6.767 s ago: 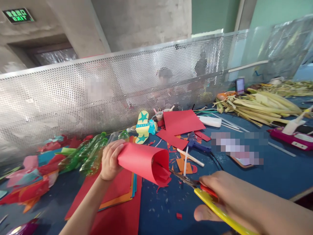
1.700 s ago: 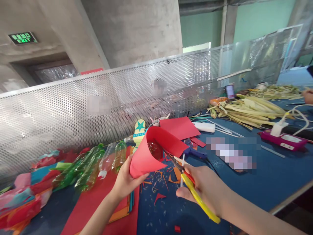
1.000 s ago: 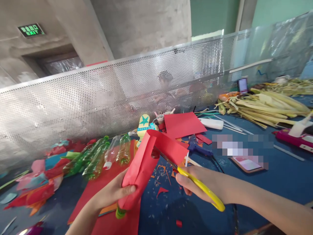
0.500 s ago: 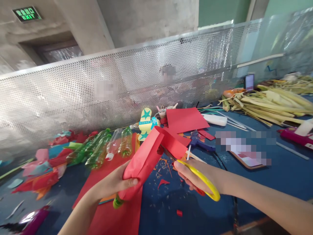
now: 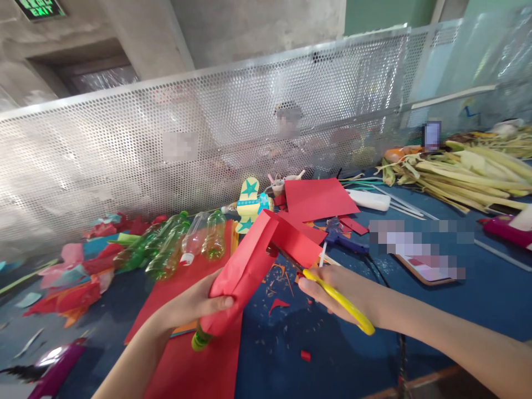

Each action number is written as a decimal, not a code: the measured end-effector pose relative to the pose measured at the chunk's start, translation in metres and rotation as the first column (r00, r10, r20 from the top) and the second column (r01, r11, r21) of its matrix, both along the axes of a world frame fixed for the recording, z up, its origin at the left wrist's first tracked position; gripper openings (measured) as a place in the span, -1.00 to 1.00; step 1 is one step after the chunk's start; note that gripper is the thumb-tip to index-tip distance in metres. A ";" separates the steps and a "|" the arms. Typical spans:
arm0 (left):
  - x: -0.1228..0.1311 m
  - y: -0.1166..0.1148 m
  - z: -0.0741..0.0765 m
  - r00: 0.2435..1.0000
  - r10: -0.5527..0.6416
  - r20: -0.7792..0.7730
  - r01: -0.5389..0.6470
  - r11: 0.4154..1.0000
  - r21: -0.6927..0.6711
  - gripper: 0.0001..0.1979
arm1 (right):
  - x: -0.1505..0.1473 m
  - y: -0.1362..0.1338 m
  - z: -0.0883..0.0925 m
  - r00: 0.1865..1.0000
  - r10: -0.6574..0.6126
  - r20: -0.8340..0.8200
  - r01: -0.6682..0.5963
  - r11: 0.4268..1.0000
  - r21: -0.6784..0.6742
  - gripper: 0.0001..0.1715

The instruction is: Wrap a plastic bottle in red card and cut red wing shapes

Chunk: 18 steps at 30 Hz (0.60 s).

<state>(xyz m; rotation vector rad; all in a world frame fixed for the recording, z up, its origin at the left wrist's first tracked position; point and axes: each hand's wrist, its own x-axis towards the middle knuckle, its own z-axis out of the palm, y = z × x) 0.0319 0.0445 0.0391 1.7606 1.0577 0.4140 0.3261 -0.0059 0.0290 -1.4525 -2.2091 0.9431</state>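
Several crumpled pieces of coloured paper (image 5: pixel 68 282) are lying at the far left, and nearer the person a magenta power strip (image 5: pixel 62 368) is sitting with a black plug in it. Green bottles (image 5: pixel 166 249) are resting on their sides next, with a clear bottle (image 5: pixel 194 235) lying just beside them. Below these, red sheets (image 5: pixel 199 368) are spreading over the blue table (image 5: pixel 274 366), partly under the left hand (image 5: pixel 203 305). That hand is gripping a bottle wrapped in red paper (image 5: pixel 245 271), thumb on top; the roll is tilting above the table, its green end (image 5: pixel 200 339) showing at the lower left and a loose red flap (image 5: pixel 299 244) jutting rightward from its upper end. Behind it, a yellow cutout with blue stars (image 5: pixel 249 205) is leaning near the perforated screen (image 5: pixel 233 133). Yellow-handled scissors (image 5: pixel 338 302) are sitting in the closed right hand (image 5: pixel 332 288), their blades meeting the flap's lower edge; whether they are biting into it, one cannot tell. Beyond this hand, a blue glue gun (image 5: pixel 344 242) is lying near a partly blurred phone (image 5: pixel 432 269), and pale husks (image 5: pixel 469 172) are heaping up at the far right.
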 end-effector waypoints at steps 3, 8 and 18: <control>-0.005 0.001 -0.001 0.999 0.015 0.028 -0.014 0.998 -0.053 -0.26 | 0.001 -0.001 0.000 1.000 -0.027 -0.002 0.027 0.999 -0.024 -0.29; -0.017 0.004 -0.007 0.995 0.038 0.090 -0.018 0.977 -0.210 -0.24 | 0.006 -0.005 -0.001 1.000 -0.007 0.007 0.007 0.999 0.031 -0.32; -0.010 -0.003 0.000 0.998 -0.016 0.065 0.037 0.944 -0.328 -0.36 | 0.008 -0.017 0.001 0.998 0.025 0.064 -0.028 0.998 0.049 -0.43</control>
